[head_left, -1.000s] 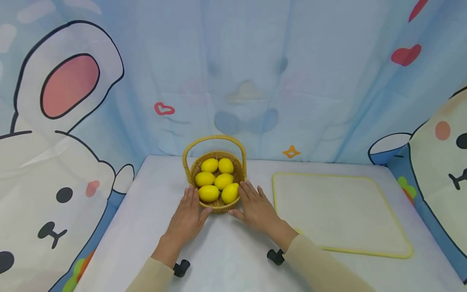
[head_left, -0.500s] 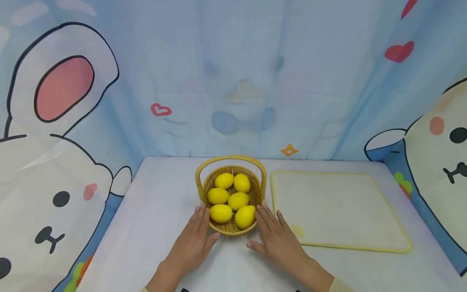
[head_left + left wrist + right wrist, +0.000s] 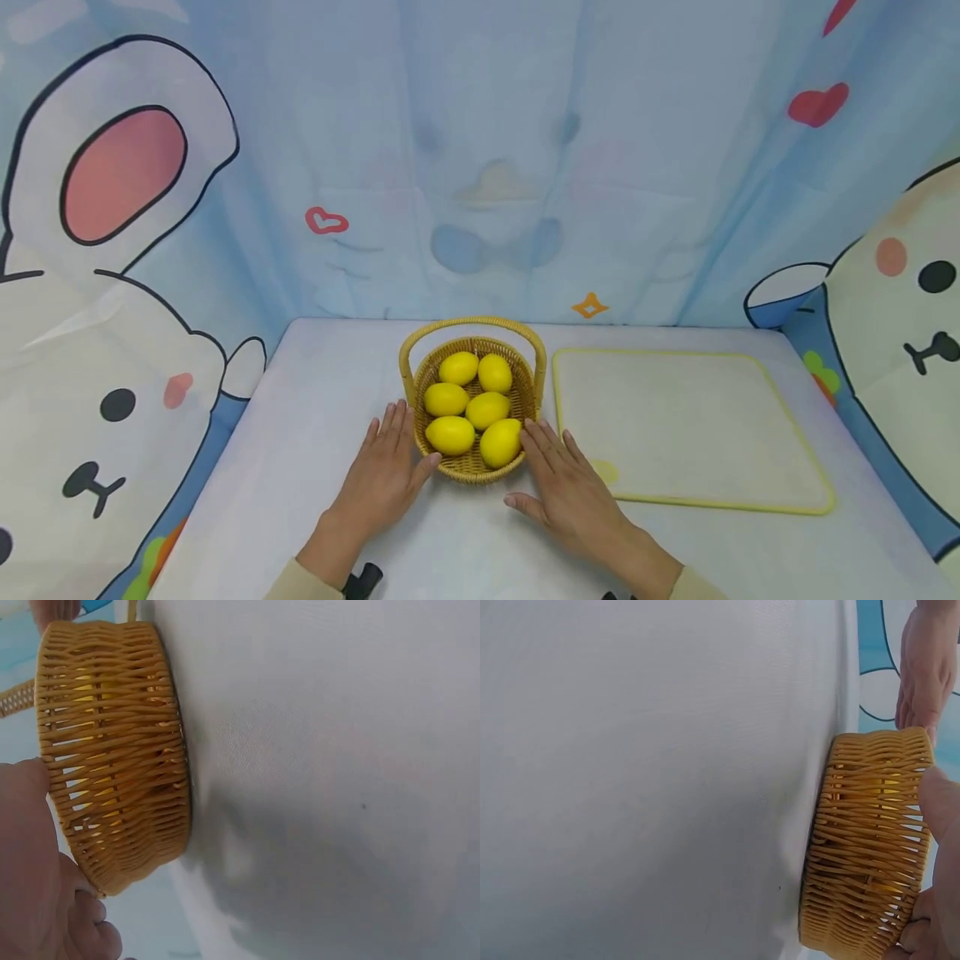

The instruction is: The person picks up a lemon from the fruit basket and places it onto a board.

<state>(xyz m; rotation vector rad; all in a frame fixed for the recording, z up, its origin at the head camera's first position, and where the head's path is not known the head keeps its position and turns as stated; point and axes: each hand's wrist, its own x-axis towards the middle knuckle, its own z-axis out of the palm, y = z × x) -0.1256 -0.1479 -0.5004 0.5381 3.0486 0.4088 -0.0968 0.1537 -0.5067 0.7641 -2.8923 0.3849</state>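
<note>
In the head view, a round wicker basket [image 3: 478, 477] with a tall arched handle stands on the table. Several yellow lemons [image 3: 487, 412] lie inside it. My left hand [image 3: 378, 475] is at the basket's left side, fingers straight, thumb towards the near rim. On the other side, my right hand [image 3: 576, 493] has its straight fingertips at the right rim, beside the nearest lemon. In the left wrist view, the left thumb [image 3: 30, 776] meets the basket's rim. The right wrist view has the right thumb [image 3: 936, 796] at the rim; whether each hand presses cannot be told.
A pale rectangular board [image 3: 690, 429] with a yellow edge lies on the table to the right of the basket. White cloth [image 3: 300, 417] covers the table. Behind it hangs a light blue curtain [image 3: 637, 167] printed with cartoon animals.
The basket of lemons has slid towards me and slightly right, both hands moving with it, then stopped. Since then my left hand has shifted slightly left and forward.
</note>
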